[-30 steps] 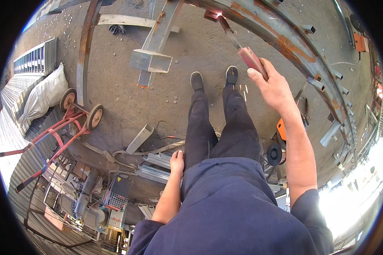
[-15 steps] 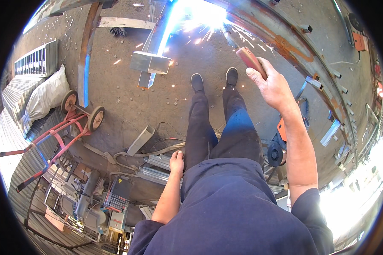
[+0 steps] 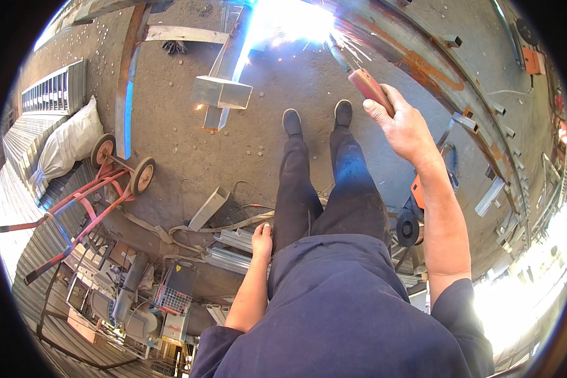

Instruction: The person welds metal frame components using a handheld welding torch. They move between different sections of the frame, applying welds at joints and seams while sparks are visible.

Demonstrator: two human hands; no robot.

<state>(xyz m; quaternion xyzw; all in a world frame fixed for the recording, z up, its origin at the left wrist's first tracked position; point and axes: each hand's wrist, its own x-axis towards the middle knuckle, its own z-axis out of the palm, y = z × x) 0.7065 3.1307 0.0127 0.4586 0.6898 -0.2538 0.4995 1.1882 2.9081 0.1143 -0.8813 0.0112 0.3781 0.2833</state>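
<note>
My right hand (image 3: 408,131) is closed around the reddish handle of a welding torch (image 3: 370,89). The torch's grey neck (image 3: 340,57) points up and left into a white-blue welding arc (image 3: 293,22) at the top edge. Glare hides the torch tip and the metal there. Just left of the glare runs a steel beam (image 3: 233,53) with a square metal tube piece (image 3: 223,93) across its near end. My left hand (image 3: 261,241) hangs beside my left thigh, seemingly empty, its fingers loose and only partly visible.
A rusty curved steel beam (image 3: 425,66) sweeps down the right side. At left stand a red hand truck (image 3: 116,176), a white sack (image 3: 69,148) and stacked metal profiles (image 3: 28,135). A square tube (image 3: 209,208) and straps lie by my left leg; an orange machine (image 3: 417,191) is at right.
The sparks have shifted, with fewer scattered over the floor and a denser spray right of the arc. Both hands and the torch stay practically in place.
</note>
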